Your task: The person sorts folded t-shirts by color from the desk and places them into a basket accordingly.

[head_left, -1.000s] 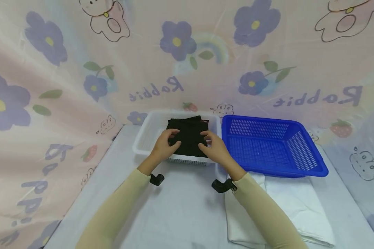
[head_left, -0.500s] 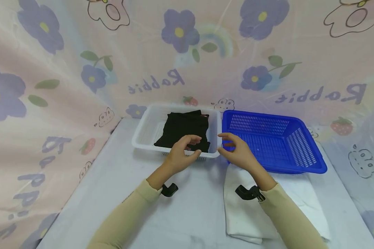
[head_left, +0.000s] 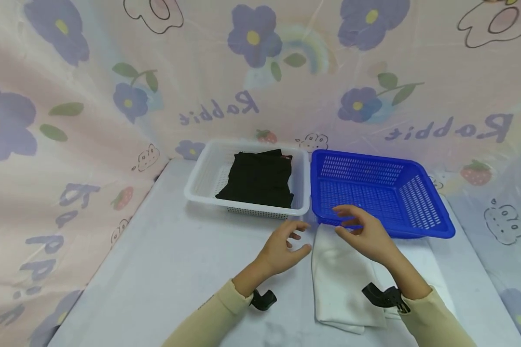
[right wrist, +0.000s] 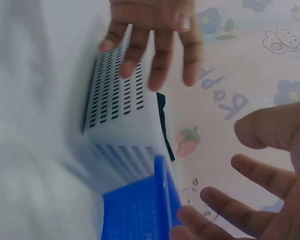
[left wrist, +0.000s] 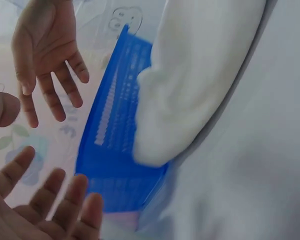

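Hovering well apart from each other, the left hand [head_left: 280,248] and right hand [head_left: 366,236] hold nothing, fingers loosely spread. Folded white cloth [head_left: 340,284] lies below and between them, its layers hard to count in the blurred wrist views. Just beyond the right hand sits a blue basket [head_left: 360,171]; beyond the left, a white basket [head_left: 212,168] holds folded black cloth [head_left: 260,178].

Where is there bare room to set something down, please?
The table is bare in front of the white basket, left of the cloth and left hand; the visible floor of the blue basket is bare too. Crowded: the cloth by the blue basket's front, near the right hand, and the white basket, holding black clothing.
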Demonstrator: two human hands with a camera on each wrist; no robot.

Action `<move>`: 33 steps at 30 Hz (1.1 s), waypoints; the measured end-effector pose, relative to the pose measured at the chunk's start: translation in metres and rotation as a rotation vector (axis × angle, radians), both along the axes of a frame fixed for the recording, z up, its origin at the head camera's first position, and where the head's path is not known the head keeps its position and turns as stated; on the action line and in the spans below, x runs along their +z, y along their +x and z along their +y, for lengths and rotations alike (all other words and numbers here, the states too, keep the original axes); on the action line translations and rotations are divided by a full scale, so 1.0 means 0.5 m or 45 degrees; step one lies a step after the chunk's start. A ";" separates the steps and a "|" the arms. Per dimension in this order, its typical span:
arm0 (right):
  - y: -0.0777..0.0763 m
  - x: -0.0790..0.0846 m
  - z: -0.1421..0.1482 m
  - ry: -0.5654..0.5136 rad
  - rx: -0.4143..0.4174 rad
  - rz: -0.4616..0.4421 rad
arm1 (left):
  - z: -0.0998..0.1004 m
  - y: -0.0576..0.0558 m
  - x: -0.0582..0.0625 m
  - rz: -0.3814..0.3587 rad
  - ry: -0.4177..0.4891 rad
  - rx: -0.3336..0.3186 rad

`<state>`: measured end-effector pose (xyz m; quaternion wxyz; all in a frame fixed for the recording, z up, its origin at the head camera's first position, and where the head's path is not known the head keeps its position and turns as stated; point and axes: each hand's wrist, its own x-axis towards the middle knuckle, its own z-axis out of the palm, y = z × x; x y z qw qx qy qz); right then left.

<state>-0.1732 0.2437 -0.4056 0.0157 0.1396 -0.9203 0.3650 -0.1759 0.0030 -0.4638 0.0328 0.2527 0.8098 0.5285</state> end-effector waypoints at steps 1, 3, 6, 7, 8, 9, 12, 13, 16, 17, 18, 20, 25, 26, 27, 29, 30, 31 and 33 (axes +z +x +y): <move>0.005 -0.002 0.005 0.020 -0.007 0.005 | 0.005 0.005 -0.005 -0.022 -0.011 -0.003; 0.016 -0.006 0.015 0.050 -0.017 0.003 | 0.012 0.015 -0.015 -0.069 -0.025 -0.005; 0.034 -0.014 0.035 0.084 -0.046 -0.034 | 0.023 0.025 -0.029 -0.148 -0.018 -0.001; 0.039 -0.018 0.041 0.093 -0.054 -0.050 | 0.026 0.027 -0.033 -0.169 -0.018 0.003; 0.044 -0.021 0.047 0.099 -0.059 -0.069 | 0.028 0.029 -0.037 -0.189 -0.024 0.008; 0.049 -0.024 0.053 0.107 -0.065 -0.087 | 0.029 0.030 -0.041 -0.210 -0.033 0.008; 0.062 -0.038 0.070 0.128 -0.073 -0.149 | 0.032 0.033 -0.052 -0.267 -0.083 0.008; 0.067 -0.043 0.075 0.140 -0.078 -0.173 | 0.033 0.034 -0.055 -0.281 -0.106 0.007; 0.079 -0.059 0.088 0.175 -0.092 -0.253 | 0.033 0.036 -0.064 -0.313 -0.146 -0.005; 0.082 -0.064 0.091 0.186 -0.096 -0.281 | 0.034 0.036 -0.067 -0.322 -0.151 -0.012; 0.085 -0.069 0.095 0.197 -0.102 -0.305 | 0.034 0.037 -0.070 -0.334 -0.152 -0.017; 0.089 -0.079 0.102 0.213 -0.109 -0.342 | 0.037 0.037 -0.074 -0.368 -0.146 -0.029; 0.092 -0.101 0.112 0.214 -0.095 -0.392 | 0.051 0.037 -0.088 -0.474 -0.135 -0.023; 0.091 -0.105 0.113 0.206 -0.088 -0.395 | 0.054 0.037 -0.091 -0.485 -0.133 -0.021; 0.090 -0.110 0.113 0.197 -0.082 -0.397 | 0.058 0.037 -0.094 -0.495 -0.131 -0.018; 0.087 -0.120 0.112 0.190 -0.069 -0.399 | 0.064 0.036 -0.099 -0.502 -0.131 -0.019; 0.086 -0.125 0.112 0.191 -0.062 -0.394 | 0.067 0.037 -0.101 -0.504 -0.133 -0.020; 0.084 -0.129 0.110 0.191 -0.057 -0.392 | 0.070 0.037 -0.102 -0.508 -0.140 -0.023; 0.082 -0.136 0.108 0.203 -0.049 -0.385 | 0.074 0.037 -0.102 -0.507 -0.151 -0.033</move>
